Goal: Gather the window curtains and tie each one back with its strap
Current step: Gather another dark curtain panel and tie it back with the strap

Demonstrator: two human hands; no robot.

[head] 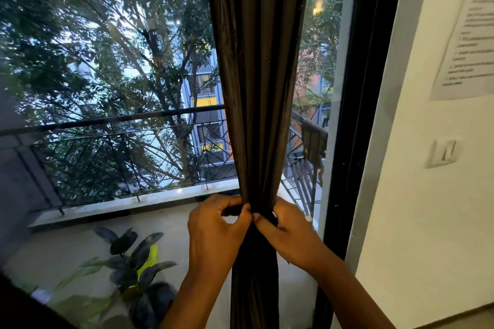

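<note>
Both hands, left [213, 224] and right [287, 235], pinch a dark fabric strap [263, 215] around the gathered brown pleated curtain [259, 88]. Pulling the strap's ends snug and level should hold it.

A home: curtained balcony window [133, 75], railing [107, 125], potted plant [133, 262], wall switch [445, 152]

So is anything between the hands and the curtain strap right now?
Nothing visible. Both hands are already on the strap where it cinches the gathered curtain: the left hand pinches it from one side, and the right hand from the other. The strap itself is dark and mostly hidden by the fingers.
</note>
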